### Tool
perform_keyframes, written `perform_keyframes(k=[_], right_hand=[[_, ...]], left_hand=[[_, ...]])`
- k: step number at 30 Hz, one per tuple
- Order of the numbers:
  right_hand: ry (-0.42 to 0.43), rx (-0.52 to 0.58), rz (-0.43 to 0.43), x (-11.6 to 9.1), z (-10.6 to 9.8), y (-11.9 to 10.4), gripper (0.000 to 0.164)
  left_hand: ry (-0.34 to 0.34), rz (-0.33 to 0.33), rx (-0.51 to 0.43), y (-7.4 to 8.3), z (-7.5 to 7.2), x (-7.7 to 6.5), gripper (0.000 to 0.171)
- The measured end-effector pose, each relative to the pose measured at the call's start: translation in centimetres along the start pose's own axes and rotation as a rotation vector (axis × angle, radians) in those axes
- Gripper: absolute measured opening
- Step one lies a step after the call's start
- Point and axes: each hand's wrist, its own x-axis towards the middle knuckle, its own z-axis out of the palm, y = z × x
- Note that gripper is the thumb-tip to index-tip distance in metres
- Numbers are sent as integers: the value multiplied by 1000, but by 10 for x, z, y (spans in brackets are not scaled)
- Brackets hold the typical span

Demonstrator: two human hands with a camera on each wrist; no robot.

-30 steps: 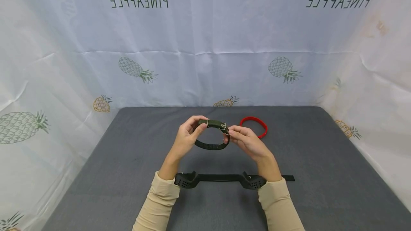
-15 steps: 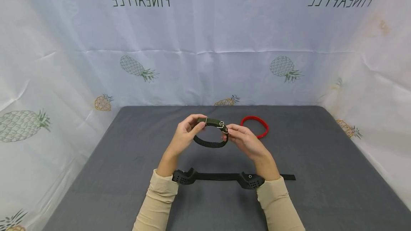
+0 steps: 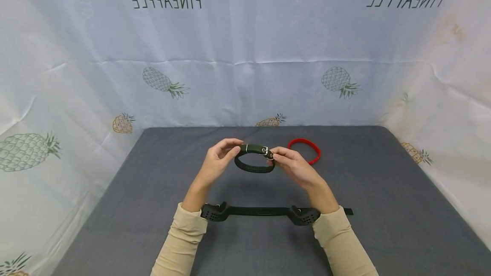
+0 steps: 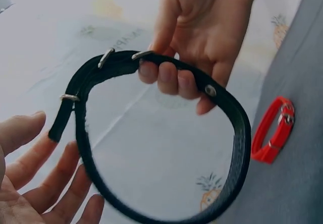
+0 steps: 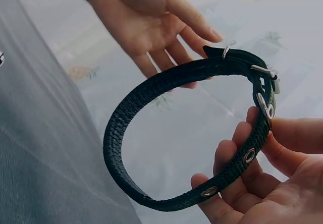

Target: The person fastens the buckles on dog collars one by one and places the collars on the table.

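Note:
A dark green and black dog collar [image 3: 254, 149], fastened into a loop, is held up over the table. My right hand [image 3: 298, 169] pinches it between thumb and fingers, close to the D-ring [image 5: 264, 106] and just below the buckle [image 5: 263, 71]. Metal eyelets [image 5: 250, 155] run along the strap there. On the other side, my left hand [image 3: 212, 163] has its fingers spread behind the strap, fingertips right at it. Its thumb stands apart from the collar's short tail end [image 4: 59, 128], which sticks out past a metal keeper loop [image 4: 70, 98].
Behind my right hand a red collar [image 3: 306, 141], buckled into a ring, lies on the grey table [image 3: 383, 191]. A long black strap [image 3: 261, 211] lies across nearer to me, under the wrists. White pineapple-print curtains [image 3: 245, 93] enclose the back and sides.
My left hand has loosened from the collar's tail end and shifted slightly left. The loop's lower side has tilted up a little, while my right hand keeps its pinch.

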Motion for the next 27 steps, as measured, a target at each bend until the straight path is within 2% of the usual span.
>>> perform_keyframes(k=[9, 15, 20, 24, 27], right_hand=[[55, -114, 35, 2, -8, -4, 15], [72, -225, 33, 7, -8, -7, 27], [67, -290, 56, 15, -8, -6, 30], [71, -355, 38, 20, -8, -4, 28], [77, -428, -16, 25, -9, 1, 26]], left_hand=[[67, 19, 89, -4, -13, -6, 28], [119, 60, 100, -8, -18, -7, 27], [177, 70, 110, -10, -23, -8, 25], [201, 74, 103, -10, -28, -8, 25], [222, 68, 107, -10, -32, -8, 25]])
